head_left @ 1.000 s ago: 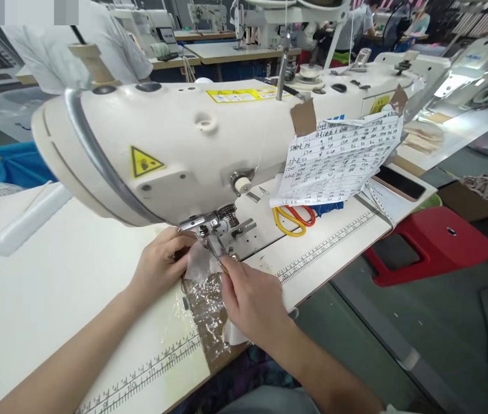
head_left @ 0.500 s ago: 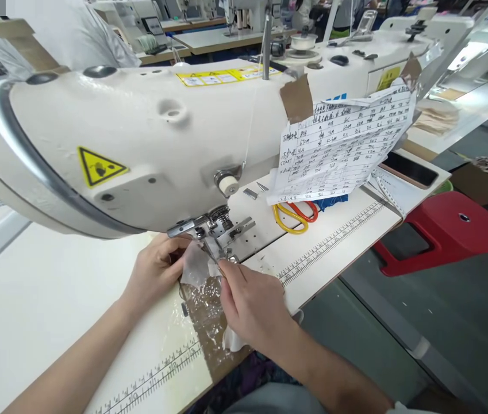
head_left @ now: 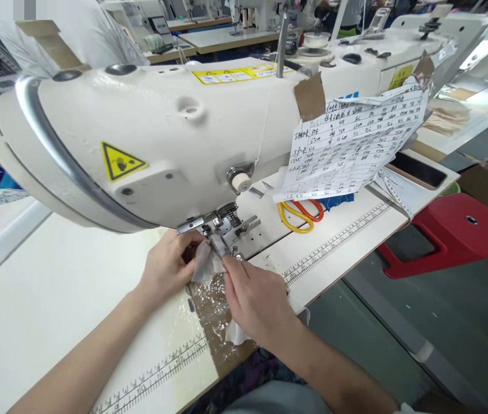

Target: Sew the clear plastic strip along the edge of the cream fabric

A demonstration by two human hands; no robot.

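Observation:
My left hand (head_left: 168, 261) is closed at the needle area of a white sewing machine (head_left: 161, 138), pinching the edge of a thin, sheer white fabric (head_left: 203, 263). From the other side, my right hand (head_left: 261, 299) grips slim metal tweezers (head_left: 218, 252), their tips at the fabric beside the presser foot. The tips are partly hidden by machine parts. More white fabric (head_left: 237, 333) hangs below my right hand. Under both hands lies a brown patch (head_left: 213, 305) covered with shiny clear tape.
Scissors (head_left: 296, 221) with yellow and red handles lie right of the needle area. A handwritten paper (head_left: 351, 146) is taped to the machine. A phone (head_left: 418, 168) rests at the table's right end, near a red stool (head_left: 463, 230). Printed rulers (head_left: 157, 374) run along the front edge.
The view has shifted slightly, so the machine and hands sit a little further right. Both hands keep their hold at the needle area, with hardly any movement against the machine.

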